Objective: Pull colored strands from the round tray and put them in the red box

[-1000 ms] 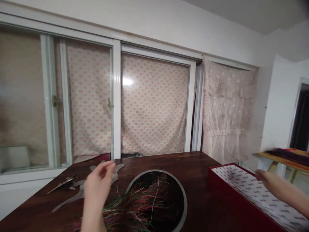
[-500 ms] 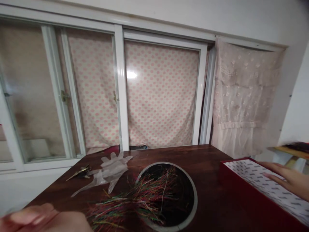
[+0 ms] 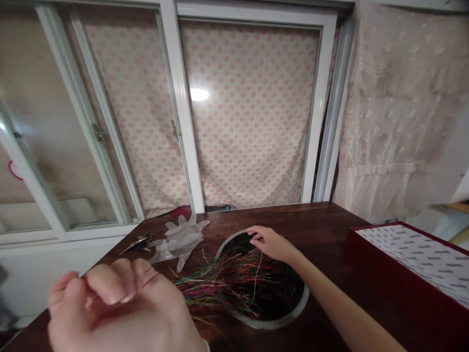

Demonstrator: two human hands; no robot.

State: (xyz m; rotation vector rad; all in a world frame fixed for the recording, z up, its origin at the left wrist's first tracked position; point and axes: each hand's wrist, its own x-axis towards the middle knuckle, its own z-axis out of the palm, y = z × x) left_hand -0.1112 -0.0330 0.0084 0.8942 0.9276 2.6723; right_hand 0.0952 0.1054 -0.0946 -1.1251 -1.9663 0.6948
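My left hand (image 3: 124, 308) is large in the near left of the head view, palm up. Its fingers are curled in, and whatever they may hold is hidden. Over the far part of a round black mat with a grey rim (image 3: 282, 320) hovers my right hand (image 3: 269, 243), fingers bent and a little apart, with nothing visible in them. A loose bundle of thin coloured wires (image 3: 227, 276) spreads from beside my left hand across the mat. One pale wire (image 3: 257, 276) stands out from it.
On the dark wooden table (image 3: 304, 220), a crumpled clear plastic glove (image 3: 181, 239) lies beyond my left hand, beside some keys (image 3: 137, 243). A red box (image 3: 370, 254) with a white patterned top (image 3: 421, 249) stands at the right. Curtained windows (image 3: 249, 112) rise behind.
My right hand has gone from the red box's top to above the round mat. My left hand has risen further into view, still curled. The camera has tilted down and moved closer.
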